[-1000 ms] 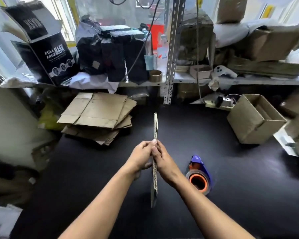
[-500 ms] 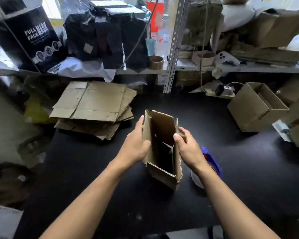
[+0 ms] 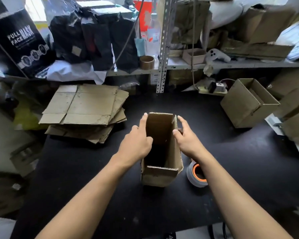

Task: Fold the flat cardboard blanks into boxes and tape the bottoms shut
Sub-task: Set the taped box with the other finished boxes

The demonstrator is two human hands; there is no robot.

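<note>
Cardboard, brown and corrugated, forms the opened-out rectangular box (image 3: 162, 152) standing between the two hands on the black table (image 3: 93, 178), its open end facing up. The left hand (image 3: 136, 144) lies flat against the box's left wall, fingers straight, the forefinger reaching its far top corner. The right hand (image 3: 186, 137) is at the right wall, fingers extended along the outside and thumb at the rim. Just right of the right wrist lies a grey tape roll with an orange core (image 3: 197, 175). Beyond the left hand sits a stack of flat cardboard blanks (image 3: 86, 107); beyond the right hand, a finished open cardboard box (image 3: 248, 104).
</note>
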